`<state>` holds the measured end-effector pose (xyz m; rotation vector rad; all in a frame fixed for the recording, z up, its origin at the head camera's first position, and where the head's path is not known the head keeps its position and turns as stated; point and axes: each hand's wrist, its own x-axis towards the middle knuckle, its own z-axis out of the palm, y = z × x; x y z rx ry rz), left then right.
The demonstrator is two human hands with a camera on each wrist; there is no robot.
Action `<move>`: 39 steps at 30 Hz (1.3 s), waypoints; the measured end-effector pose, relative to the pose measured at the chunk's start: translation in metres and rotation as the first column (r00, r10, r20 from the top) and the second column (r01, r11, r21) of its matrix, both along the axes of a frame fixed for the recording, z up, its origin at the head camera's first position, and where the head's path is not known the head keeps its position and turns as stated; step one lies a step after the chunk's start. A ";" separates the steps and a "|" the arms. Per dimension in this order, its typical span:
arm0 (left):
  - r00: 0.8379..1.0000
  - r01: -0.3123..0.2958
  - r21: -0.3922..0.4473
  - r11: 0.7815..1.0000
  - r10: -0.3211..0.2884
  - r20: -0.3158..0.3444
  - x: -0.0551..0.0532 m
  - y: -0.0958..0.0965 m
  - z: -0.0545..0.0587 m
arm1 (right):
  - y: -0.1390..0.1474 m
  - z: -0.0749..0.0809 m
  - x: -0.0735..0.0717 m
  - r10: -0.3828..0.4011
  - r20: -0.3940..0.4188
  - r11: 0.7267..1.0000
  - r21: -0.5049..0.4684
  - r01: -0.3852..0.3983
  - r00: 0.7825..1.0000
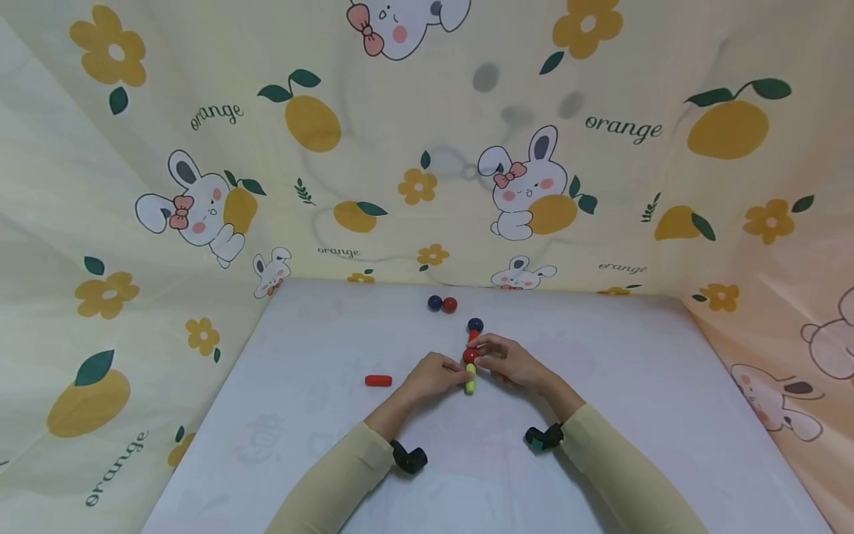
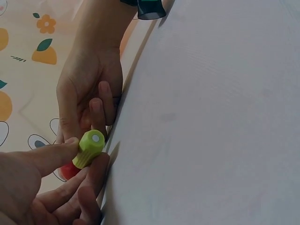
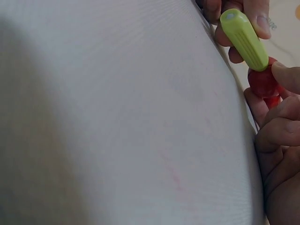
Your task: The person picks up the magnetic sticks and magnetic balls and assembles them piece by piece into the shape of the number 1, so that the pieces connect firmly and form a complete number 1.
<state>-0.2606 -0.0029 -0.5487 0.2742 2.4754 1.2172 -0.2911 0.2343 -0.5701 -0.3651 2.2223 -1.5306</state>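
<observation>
A short chain of toy pieces lies between the two hands: a dark blue ball (image 1: 475,325), a red rod (image 1: 473,336), a red ball (image 1: 470,356) and a yellow-green rod (image 1: 470,386). My left hand (image 1: 432,376) pinches the yellow-green rod between thumb and fingers. With thumb and fingers, my right hand (image 1: 515,363) grips the red ball. In the right wrist view one end of the ridged yellow-green rod (image 3: 244,41) meets the red ball (image 3: 263,83). Its free end shows a pale round spot in the left wrist view.
A loose red rod (image 1: 378,380) lies left of the left hand. Toward the back of the white table (image 1: 320,326), a second dark blue ball (image 1: 435,302) and a second red ball (image 1: 450,305) sit side by side. A printed cloth (image 1: 387,148) hangs behind.
</observation>
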 end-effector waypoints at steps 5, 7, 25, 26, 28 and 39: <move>1.000 -0.005 0.005 1.000 0.005 -0.013 0.001 0.000 0.000 | 0.000 0.001 0.001 0.000 -0.004 1.000 0.002 0.000 1.000; 1.000 -0.007 0.009 1.000 0.007 -0.015 0.001 0.000 0.000 | -0.001 0.002 0.001 -0.001 -0.004 1.000 0.004 0.001 1.000; 0.999 0.009 0.045 0.999 -0.007 -0.040 0.001 -0.001 -0.003 | 0.000 0.001 0.001 0.056 -0.033 0.998 -0.014 -0.056 0.998; 0.999 0.009 0.044 0.999 -0.007 -0.039 0.001 -0.001 -0.004 | 0.000 0.002 0.001 0.057 -0.035 0.998 -0.014 -0.058 0.998; 0.999 0.008 0.043 0.999 -0.007 -0.036 0.000 -0.001 -0.004 | 0.000 0.002 0.001 0.063 -0.040 0.998 -0.016 -0.063 0.997; 1.000 0.027 0.025 0.999 -0.028 0.004 -0.003 -0.004 -0.003 | 0.000 0.001 0.001 0.064 -0.055 0.998 -0.003 -0.064 0.996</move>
